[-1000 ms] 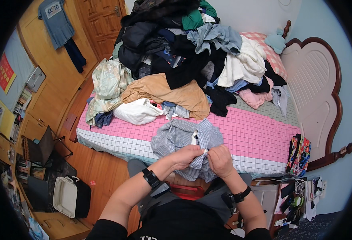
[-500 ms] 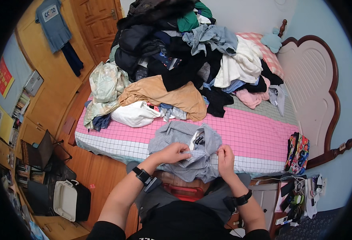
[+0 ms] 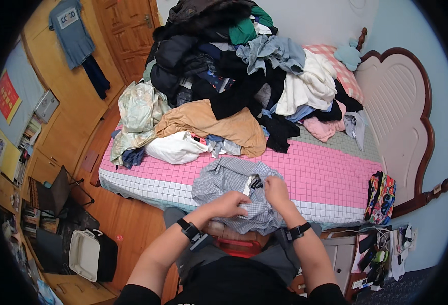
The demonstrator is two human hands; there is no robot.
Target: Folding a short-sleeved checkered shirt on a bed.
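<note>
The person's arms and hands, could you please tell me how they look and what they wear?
The left hand and right hand are ungloved. The sleeves are black and short. Each wrist has a black strap; the left one carries a boxy dark device.

A grey-blue checked shirt (image 3: 209,184) lies crumpled over the near edge of the bed (image 3: 330,178).

At the near edge of the bed (image 3: 330,175), the left hand (image 3: 230,204) pinches a grey-blue checked shirt (image 3: 216,183) and the right hand (image 3: 277,192) closes on its right side. Farther back lies a high heap of dark clothes (image 3: 183,61), with a tan garment (image 3: 213,122) and a white one (image 3: 175,148) along its near side. A patterned, multicoloured bundle (image 3: 381,198) sits at the right, near the headboard (image 3: 397,96).
</note>
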